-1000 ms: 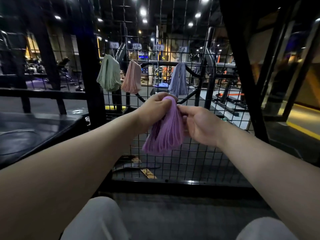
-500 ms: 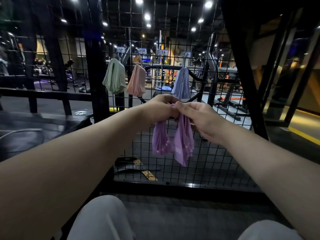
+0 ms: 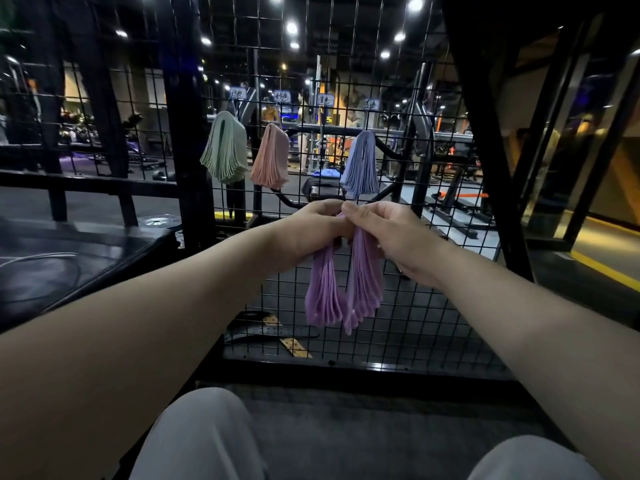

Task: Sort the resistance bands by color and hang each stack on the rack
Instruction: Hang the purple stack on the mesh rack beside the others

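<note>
A stack of purple resistance bands (image 3: pixel 343 289) hangs folded in two drooping halves from both my hands. My left hand (image 3: pixel 311 230) pinches the top fold from the left, and my right hand (image 3: pixel 391 237) pinches it from the right. Both hands are in front of a black wire-grid rack (image 3: pixel 408 306). On the rack above hang a green stack (image 3: pixel 225 150), a pink stack (image 3: pixel 272 157) and a blue-lilac stack (image 3: pixel 360 164). Small labels (image 3: pixel 282 95) sit above the hanging stacks. Between the pink and blue stacks a labelled spot has nothing hanging.
A black padded bench (image 3: pixel 69 258) stands at my left. Thick black frame posts (image 3: pixel 187 133) flank the grid. Gym machines fill the room behind the grid. A black belt with a yellow strip (image 3: pixel 277 336) lies on the floor behind the grid. My knees (image 3: pixel 197 438) show at the bottom.
The purple bundle, bunched in one lump a second ago, now hangs spread into two halves. Both hands have risen slightly toward the rack, and my view has tilted up.
</note>
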A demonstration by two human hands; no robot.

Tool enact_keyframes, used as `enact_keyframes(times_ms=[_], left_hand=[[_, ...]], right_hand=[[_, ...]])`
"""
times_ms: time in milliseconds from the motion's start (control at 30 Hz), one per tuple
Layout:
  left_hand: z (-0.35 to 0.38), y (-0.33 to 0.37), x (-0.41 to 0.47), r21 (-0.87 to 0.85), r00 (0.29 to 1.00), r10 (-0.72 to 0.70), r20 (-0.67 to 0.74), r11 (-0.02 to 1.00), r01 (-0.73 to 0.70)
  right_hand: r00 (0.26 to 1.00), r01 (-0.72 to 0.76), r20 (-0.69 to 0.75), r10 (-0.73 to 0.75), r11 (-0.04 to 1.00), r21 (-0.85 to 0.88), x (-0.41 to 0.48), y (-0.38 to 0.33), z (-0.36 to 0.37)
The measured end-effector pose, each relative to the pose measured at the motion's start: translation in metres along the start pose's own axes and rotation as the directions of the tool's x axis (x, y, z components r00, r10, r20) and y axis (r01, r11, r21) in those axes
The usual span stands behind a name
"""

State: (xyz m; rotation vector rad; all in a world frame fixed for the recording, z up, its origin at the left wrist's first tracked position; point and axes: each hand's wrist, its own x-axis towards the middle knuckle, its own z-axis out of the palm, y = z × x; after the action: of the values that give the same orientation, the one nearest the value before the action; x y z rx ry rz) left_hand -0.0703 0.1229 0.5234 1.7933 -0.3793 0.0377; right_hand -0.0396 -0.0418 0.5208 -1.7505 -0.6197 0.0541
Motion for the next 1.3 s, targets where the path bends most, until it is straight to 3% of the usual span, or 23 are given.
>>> enact_keyframes(times_ms=[267, 667, 833, 1033, 1133, 1300], left_hand=[[-0.001, -0.01, 0.008, -0.096, 0.999, 0.006, -0.033, 0.995, -0.009], [0.0, -0.021, -0.001, -0.12, 0.995, 0.072, 0.074, 0.991, -0.063], [0.003, -0.033, -0.007, -0.108, 0.993, 0.034, 0.111, 0.994, -0.022], [0.011, -0.045, -0.009, -0.247, 0.994, -0.084, 0.068, 0.964, 0.099], [0.014, -0.042, -0.008, -0.258, 0.995, -0.09, 0.046, 0.961, 0.099], [0.016, -0.045, -0.009, -0.248, 0.997, -0.077, 0.013, 0.966, 0.078]], right_hand=[[0.996, -0.068, 0.075, 0.055, 0.98, 0.185, -0.001, -0.006, -0.002], [1.0, -0.001, -0.007, 0.002, 0.969, 0.246, -0.002, -0.003, 0.005], [0.998, -0.021, -0.047, 0.039, 0.939, 0.342, 0.001, -0.007, 0.001], [0.998, -0.054, -0.007, 0.065, 0.872, 0.486, -0.002, -0.012, -0.001], [0.995, -0.094, 0.073, 0.066, 0.869, 0.485, -0.004, -0.012, -0.003], [0.993, -0.118, 0.079, 0.093, 0.893, 0.435, -0.003, -0.008, -0.01]])
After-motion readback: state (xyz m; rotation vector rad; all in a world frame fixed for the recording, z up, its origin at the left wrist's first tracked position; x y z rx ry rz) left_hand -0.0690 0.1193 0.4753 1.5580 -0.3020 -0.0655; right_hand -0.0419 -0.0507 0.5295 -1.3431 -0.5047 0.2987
